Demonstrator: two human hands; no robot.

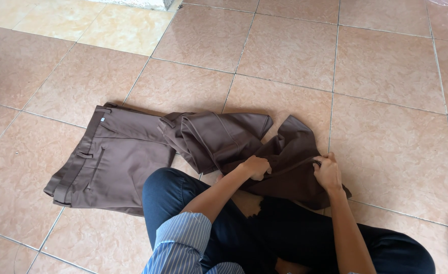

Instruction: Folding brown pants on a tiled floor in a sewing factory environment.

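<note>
A tiled floor (386, 66) of glossy beige-pink squares spreads ahead of both hands. On it lie brown trousers (117, 157), the waist end flat and well off to the left of the left hand (256, 166), the legs bunched in folds just ahead of and beneath both hands. The person's dark blue trouser legs (284, 233) sit just behind the hands. The left hand is closed tightly on a fold of the brown cloth; the right hand (328, 172), near it, pinches the same edge with curled fingers.
</note>
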